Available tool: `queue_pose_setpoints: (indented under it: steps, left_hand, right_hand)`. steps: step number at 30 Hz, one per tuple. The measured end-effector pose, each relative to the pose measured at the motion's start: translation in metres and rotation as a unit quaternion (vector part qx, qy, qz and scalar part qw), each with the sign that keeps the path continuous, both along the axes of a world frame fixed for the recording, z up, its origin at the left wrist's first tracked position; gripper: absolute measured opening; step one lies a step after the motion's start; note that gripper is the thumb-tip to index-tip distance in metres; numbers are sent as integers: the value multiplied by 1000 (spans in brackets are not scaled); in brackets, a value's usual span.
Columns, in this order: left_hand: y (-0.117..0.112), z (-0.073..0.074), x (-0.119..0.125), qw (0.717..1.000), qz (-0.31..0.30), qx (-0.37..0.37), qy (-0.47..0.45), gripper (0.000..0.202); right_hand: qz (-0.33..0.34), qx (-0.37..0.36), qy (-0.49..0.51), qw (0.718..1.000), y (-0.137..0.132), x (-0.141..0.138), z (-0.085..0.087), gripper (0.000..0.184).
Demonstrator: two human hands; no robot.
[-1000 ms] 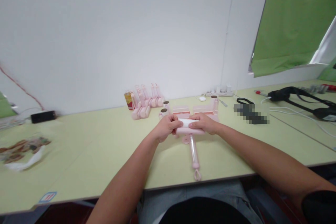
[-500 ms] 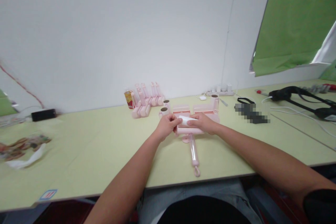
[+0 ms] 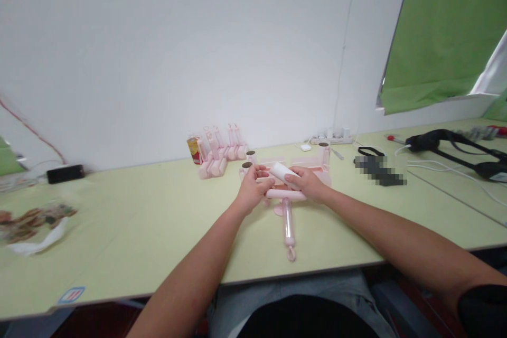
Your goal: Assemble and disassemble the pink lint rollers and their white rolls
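My right hand (image 3: 309, 183) is closed around a white lint-roll refill (image 3: 282, 173), which tilts up to the left. My left hand (image 3: 254, 188) is just left of that roll, thumb and fingers apart. Its thumb is close to the pink head of a lint roller (image 3: 287, 195); whether the lower fingers touch the head is hidden. This roller's clear handle (image 3: 288, 222) points at me and ends in a pink loop. Behind my hands lie opened pink roller covers (image 3: 311, 161), partly hidden. Brown-cored rolls (image 3: 324, 153) stand upright on both sides of them.
Several pink lint rollers (image 3: 216, 156) stand by the wall beside a yellow-red carton (image 3: 194, 149). Back right are a power strip (image 3: 332, 140) and a black headset-like frame (image 3: 443, 142) with white cables. A black phone-like box (image 3: 65, 173) and a crumpled bag (image 3: 37, 222) are left.
My left hand has let go of the white roll and spread its fingers. The roll, now in my right hand alone, is tilted more. The roller's handle has swung slightly left.
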State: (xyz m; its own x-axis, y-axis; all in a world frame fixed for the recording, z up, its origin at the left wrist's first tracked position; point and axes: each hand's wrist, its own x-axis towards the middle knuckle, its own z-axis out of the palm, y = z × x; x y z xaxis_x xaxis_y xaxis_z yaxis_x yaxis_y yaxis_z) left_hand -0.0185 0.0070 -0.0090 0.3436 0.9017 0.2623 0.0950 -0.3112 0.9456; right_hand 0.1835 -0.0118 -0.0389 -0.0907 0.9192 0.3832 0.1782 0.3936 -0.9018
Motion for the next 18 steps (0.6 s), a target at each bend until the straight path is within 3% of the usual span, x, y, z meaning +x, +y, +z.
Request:
queue_pose_setpoints:
  steps: [6,18]
  left_hand:
    - [0,-1,2,998,-53,-8,-26,44]
    - [0,2,-5,989,-142,-16,-31,49]
  right_hand:
    - [60,12,-50,997,-3,1,4,49]
    - [52,71,-166,982,-7,12,17,45]
